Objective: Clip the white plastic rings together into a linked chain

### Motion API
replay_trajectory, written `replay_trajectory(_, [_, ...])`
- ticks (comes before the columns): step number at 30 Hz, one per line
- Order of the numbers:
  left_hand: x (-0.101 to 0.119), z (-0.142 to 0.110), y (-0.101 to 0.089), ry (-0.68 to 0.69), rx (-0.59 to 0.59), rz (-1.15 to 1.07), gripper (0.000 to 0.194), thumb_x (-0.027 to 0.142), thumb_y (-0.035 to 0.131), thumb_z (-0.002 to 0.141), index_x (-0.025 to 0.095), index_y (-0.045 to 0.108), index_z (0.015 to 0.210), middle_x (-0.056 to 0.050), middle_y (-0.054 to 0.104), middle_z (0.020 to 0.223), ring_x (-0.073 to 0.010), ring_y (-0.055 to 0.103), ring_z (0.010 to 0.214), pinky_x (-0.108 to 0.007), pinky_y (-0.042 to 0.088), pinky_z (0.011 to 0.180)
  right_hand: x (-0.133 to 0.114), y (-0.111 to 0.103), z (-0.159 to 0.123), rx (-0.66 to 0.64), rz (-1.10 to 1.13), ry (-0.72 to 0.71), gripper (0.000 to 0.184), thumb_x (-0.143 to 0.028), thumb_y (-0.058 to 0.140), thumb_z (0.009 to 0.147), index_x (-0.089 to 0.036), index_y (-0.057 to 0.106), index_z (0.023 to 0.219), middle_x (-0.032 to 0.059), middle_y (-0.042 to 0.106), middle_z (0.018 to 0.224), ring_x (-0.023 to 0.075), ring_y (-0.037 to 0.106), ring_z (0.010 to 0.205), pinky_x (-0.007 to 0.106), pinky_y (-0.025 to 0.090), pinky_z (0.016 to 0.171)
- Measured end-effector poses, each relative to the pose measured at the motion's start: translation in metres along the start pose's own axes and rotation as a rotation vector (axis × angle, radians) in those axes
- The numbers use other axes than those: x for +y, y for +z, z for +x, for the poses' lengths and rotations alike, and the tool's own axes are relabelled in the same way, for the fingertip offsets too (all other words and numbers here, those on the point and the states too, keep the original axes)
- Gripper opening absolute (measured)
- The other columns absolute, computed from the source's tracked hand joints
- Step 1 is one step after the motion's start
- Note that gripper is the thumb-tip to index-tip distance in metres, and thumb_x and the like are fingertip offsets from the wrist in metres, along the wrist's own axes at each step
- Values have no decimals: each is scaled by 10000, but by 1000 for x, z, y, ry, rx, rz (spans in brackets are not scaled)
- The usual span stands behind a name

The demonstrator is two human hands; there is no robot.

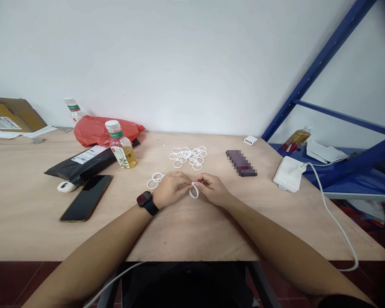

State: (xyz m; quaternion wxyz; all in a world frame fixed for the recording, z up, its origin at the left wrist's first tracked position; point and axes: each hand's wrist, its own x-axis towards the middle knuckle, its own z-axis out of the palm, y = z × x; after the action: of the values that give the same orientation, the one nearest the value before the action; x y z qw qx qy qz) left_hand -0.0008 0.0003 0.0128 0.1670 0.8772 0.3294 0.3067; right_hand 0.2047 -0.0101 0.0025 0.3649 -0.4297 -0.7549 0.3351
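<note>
Over the table's middle, a thin white ring (195, 197) with a small tab-like top hangs between my two hands. My left hand (170, 189), with a dark watch (145, 199) on its wrist, pinches the ring's top from the left. From the right, my right hand (214, 189) pinches the same spot, fingertips almost meeting. What exactly the fingers do at the tab is too small to make out. A few more white rings (156, 180) lie just left of my left hand, partly covered by it. Farther back is a loose pile of similar rings (188, 155).
Left on the wooden table (192, 239) are a phone (86, 199), a white case (66, 187), a black parcel (83, 164), a drink bottle (123, 147) and a red bag (94, 130). Right are a blurred-out object (241, 162) and a white box (288, 174) with a cable (327, 205).
</note>
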Motion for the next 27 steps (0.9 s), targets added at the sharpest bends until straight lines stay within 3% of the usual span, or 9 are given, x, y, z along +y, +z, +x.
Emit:
replay_trajectory(8, [1, 0, 4, 40, 56, -104, 256, 355, 536, 941, 184, 704, 853, -52, 697, 857, -154, 625, 806, -300, 479, 781, 1, 4, 0, -15, 140, 30, 191, -358, 572, 882, -181, 635, 850, -2, 617, 729, 117, 528, 637, 242, 415, 601])
replay_trajectory(27, [-1, 0, 3, 133, 137, -21, 254, 309, 503, 959, 195, 720, 892, -46, 660, 799, -150, 584, 772, -307, 429, 767, 4, 10, 5, -8, 454, 69, 287, -463, 666, 825, -191, 579, 797, -22, 578, 653, 113, 512, 604, 249, 418, 605])
